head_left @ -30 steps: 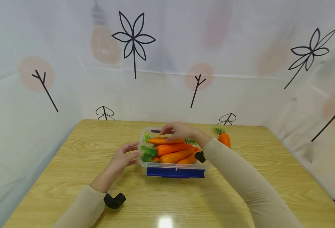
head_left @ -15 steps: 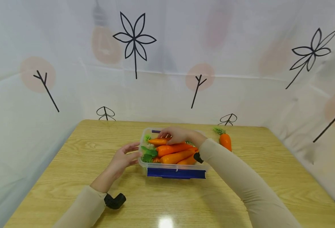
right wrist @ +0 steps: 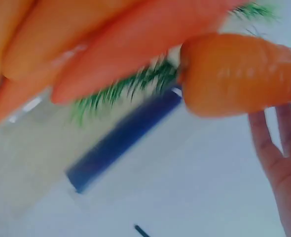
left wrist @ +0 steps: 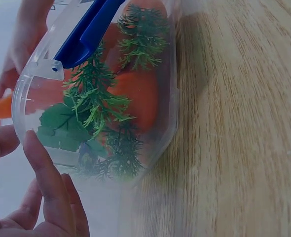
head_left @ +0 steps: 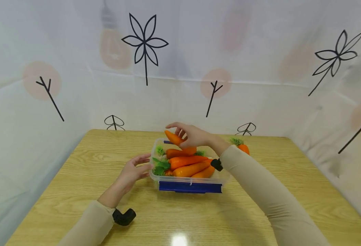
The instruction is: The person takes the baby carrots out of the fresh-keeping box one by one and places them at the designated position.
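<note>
An orange carrot (head_left: 173, 137) with a green leafy top is pinched in my right hand (head_left: 196, 136), raised over the back of a clear plastic food container (head_left: 155, 178). In the right wrist view the blunt end of this carrot (right wrist: 234, 74) hangs by the other carrots, and the fingers (right wrist: 278, 133) lie along it. Several more carrots (head_left: 188, 170) lie side by side in the container, leafy tops at both ends. My left hand (head_left: 132, 171) rests at the container's left end; its fingertips touch the rim, as the left wrist view shows.
On the wooden table (head_left: 106, 153), another carrot (head_left: 243, 148) lies to the right, partly behind my right forearm. A blue latch (head_left: 190, 187) folds down at the container's front. A printed white cloth (head_left: 180, 106) hangs behind the table.
My right hand has gone down into the container, taken hold of the rear carrot and lifted it up, its tip pointing up and left. The left hand stays at the container's end.
</note>
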The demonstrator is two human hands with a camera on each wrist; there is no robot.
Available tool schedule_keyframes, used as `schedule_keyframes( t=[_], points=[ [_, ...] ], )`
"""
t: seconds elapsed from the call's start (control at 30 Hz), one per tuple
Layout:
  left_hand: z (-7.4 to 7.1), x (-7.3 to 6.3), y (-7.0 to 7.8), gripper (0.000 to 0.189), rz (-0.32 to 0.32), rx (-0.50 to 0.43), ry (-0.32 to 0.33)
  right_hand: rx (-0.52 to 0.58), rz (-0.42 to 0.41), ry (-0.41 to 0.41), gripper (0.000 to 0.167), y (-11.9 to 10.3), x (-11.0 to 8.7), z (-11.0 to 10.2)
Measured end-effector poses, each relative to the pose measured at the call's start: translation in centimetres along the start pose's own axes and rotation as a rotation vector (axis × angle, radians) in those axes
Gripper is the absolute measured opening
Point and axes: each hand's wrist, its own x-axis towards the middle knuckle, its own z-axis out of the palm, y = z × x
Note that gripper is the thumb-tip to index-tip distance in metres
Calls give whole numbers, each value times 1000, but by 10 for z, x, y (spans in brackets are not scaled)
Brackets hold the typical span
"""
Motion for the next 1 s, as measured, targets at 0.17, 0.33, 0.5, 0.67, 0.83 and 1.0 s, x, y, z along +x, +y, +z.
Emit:
schedule_keyframes(
  t=[0.17, 0.33, 0.5, 0.67, 0.83, 1.0],
  points=[
    [-1, 0, -1, 49, -5, 7, 6, 75, -63, 166, 55, -12, -2, -13],
    [-2, 0, -2, 49, -9, 6, 11, 221, -70, 308, 42, -13, -7, -17],
    [-1, 0, -2, 50, -10, -6, 2, 300, 32, 298, 31, -2, -23, -17],
    [0, 0, -1, 50, -7, 0, -3, 62, 133, 179, 25, 12, -43, -17],
    [0, -1, 1, 50, -7, 8, -1, -130, 183, -18, 26, 22, -52, -14],
    [0, -3, 2, 50, -8, 9, -7, -217, 254, -155, 27, 28, -48, -8]
  ],
)
